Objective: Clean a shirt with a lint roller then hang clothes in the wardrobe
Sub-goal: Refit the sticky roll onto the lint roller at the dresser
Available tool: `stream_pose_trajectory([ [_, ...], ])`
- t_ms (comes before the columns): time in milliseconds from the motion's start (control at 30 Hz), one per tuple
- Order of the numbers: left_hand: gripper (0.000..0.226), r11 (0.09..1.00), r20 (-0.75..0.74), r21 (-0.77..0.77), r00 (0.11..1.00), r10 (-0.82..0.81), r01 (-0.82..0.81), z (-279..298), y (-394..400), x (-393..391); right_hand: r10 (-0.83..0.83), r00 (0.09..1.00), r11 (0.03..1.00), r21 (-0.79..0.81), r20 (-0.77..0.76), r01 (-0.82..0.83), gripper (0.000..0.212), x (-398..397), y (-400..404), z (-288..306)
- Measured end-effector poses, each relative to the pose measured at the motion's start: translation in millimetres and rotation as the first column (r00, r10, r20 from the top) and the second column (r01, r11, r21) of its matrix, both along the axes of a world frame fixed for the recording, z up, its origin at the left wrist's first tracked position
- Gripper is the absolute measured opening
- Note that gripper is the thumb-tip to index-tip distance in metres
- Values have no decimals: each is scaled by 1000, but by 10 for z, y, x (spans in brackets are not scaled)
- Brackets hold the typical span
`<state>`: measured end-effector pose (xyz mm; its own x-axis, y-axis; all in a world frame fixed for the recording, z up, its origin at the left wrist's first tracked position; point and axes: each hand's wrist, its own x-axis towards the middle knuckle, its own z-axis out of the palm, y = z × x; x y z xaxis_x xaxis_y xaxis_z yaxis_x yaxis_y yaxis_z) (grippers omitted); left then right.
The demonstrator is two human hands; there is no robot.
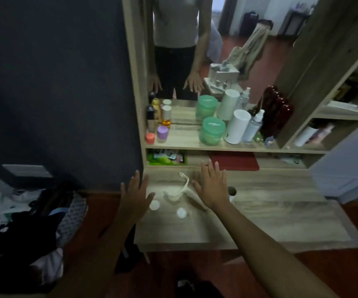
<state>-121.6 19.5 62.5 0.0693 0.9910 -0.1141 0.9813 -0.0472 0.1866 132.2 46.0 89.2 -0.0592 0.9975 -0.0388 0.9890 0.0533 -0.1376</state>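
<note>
My left hand [134, 193] hovers with fingers spread over the left edge of the wooden dressing table [270, 216], holding nothing. My right hand [211, 186] is spread flat above the table top, partly covering a white lint roller [182, 186] whose curved handle lies between my hands. A roll end with a dark hole [231, 191] shows just right of my right wrist. Two small white round caps [154, 204] [181, 212] lie on the table near the roller. A pile of clothes [30, 222] sits on the floor at the left.
A mirror [186, 50] stands behind the table. The shelf [184, 145] under it holds jars, bottles and a white cylinder [237, 126]. A red pad [234, 161] and a green packet [166, 157] lie below the shelf. Open shelves [335, 117] rise at right.
</note>
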Motion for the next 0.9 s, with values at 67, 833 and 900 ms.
stream_pose_trajectory([
  [67,59,1000,-9,-5,1000,12,-12,-175,67,164,-27,1000,998,-58,14,27,73,298,3,-87],
  [833,42,839,648,-279,554,523,-466,-500,101,817,-161,582,981,-193,-797,8,16,702,281,-244],
  [900,29,805,785,-364,311,535,-468,-261,196,915,-235,412,962,-273,-880,-34,19,590,282,-178],
])
